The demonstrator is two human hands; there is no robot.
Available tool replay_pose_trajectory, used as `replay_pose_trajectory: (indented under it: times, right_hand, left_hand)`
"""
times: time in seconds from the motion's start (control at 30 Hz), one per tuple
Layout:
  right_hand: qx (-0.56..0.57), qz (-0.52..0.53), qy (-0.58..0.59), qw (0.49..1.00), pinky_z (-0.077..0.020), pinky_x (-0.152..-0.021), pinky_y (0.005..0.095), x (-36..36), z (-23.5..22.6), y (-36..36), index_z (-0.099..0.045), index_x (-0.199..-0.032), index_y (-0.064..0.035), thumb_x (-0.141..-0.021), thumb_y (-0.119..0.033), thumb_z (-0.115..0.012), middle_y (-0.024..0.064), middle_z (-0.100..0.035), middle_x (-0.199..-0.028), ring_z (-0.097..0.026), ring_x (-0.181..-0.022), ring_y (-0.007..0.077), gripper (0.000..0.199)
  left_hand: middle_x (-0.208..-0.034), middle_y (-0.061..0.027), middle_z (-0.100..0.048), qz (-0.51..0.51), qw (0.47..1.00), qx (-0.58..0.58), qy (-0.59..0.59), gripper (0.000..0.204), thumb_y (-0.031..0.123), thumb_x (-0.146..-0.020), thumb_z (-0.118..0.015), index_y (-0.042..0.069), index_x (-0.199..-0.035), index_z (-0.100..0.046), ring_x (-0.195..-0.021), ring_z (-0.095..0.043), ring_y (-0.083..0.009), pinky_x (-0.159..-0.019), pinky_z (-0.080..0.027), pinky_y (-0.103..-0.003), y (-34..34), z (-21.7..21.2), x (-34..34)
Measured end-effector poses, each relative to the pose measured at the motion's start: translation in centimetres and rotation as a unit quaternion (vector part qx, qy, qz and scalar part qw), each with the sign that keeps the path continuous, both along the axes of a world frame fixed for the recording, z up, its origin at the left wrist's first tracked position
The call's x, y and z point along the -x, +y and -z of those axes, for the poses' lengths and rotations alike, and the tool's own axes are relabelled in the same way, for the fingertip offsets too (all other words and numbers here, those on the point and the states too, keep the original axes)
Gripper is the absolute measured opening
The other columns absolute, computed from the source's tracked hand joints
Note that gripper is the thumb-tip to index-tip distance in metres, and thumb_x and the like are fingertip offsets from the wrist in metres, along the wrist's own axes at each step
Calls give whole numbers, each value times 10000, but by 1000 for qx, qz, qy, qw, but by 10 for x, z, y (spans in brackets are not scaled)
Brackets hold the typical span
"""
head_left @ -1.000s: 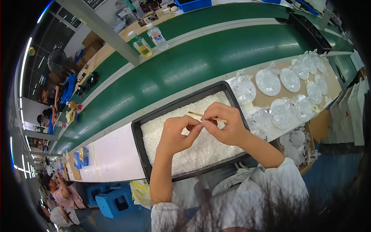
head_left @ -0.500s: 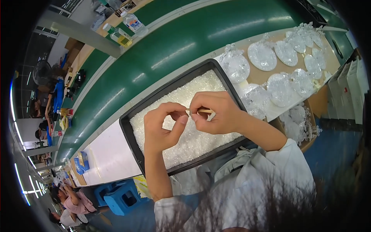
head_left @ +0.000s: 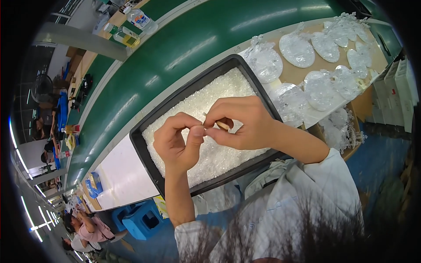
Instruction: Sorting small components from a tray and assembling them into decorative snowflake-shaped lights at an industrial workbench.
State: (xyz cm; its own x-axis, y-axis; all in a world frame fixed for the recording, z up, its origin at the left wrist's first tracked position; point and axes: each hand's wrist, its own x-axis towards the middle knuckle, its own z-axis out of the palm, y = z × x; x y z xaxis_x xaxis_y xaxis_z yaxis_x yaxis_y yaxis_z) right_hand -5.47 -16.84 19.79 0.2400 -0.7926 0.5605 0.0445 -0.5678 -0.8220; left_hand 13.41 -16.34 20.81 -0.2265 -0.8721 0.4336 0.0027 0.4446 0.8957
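Note:
My left hand (head_left: 176, 139) and my right hand (head_left: 244, 122) meet fingertip to fingertip above a black tray (head_left: 256, 83) full of clear, glittering beads (head_left: 234, 83). Across the fingers of my right hand lies a thin pale wooden stick (head_left: 223, 126), its near end showing below the curled index finger. Thumb and index finger of my left hand are pinched together beside the stick's tip. Whatever sits between those fingertips is too small to make out.
To the right, several clear, oval plastic-wrapped pieces (head_left: 297, 50) lie on a brown board. A cardboard box (head_left: 351, 151) with more clear pieces stands below. Beyond the tray runs a green conveyor belt (head_left: 184, 52). Two bottles (head_left: 140, 19) stand far left; blue stools (head_left: 142, 221) are lower left.
Both hands have drawn closer together, the fingertips now touching. The stick has tilted downward in my right hand and shows less of its length. The whole view has shifted slightly.

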Motion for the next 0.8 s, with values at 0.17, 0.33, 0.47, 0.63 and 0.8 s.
replay_pose_trajectory:
  times: [0.17,0.33,0.47,0.63,0.8]
  right_hand:
    - [1,15,-12,1000,-424,-493,230,2,0,-3,-669,-833,-15,-741,45,-735,68,-666,-757,-563,-557,112,128]
    - [5,24,-4,1000,-418,-470,226,6,-2,-1,-671,-802,-8,-731,43,-735,73,-664,-728,-557,-532,98,108]
    - [12,7,-3,1000,-397,-438,220,6,0,-1,-674,-786,-9,-716,33,-735,61,-656,-691,-553,-494,89,101]
    - [19,-6,-4,1000,-392,-429,215,5,0,-1,-680,-785,-13,-713,26,-734,56,-649,-665,-569,-497,86,99]
    - [-6,10,3,1000,-401,-433,219,5,0,-1,-681,-788,-13,-717,21,-735,54,-640,-656,-591,-511,96,96]
  left_hand:
    - [-787,-114,-685,-21,1000,-11,-10,117,-11,-880,-681,-54,-971,-622,-663,-649,-134,-620,-509,-235,2,0,3]
    - [-762,-114,-698,-75,996,16,-56,121,-40,-837,-707,-58,-947,-658,-629,-668,-132,-583,-515,-225,3,-3,2]
    - [-691,-97,-687,-97,982,120,-105,151,-78,-748,-754,-44,-881,-691,-544,-642,-125,-498,-478,-211,-5,2,4]
    - [-626,-77,-661,-108,974,157,-123,183,-103,-699,-750,-25,-858,-703,-509,-620,-125,-473,-446,-208,-7,1,5]
    - [-584,-63,-634,-105,969,181,-132,196,-112,-686,-746,-20,-854,-707,-481,-596,-123,-458,-414,-211,-10,3,4]
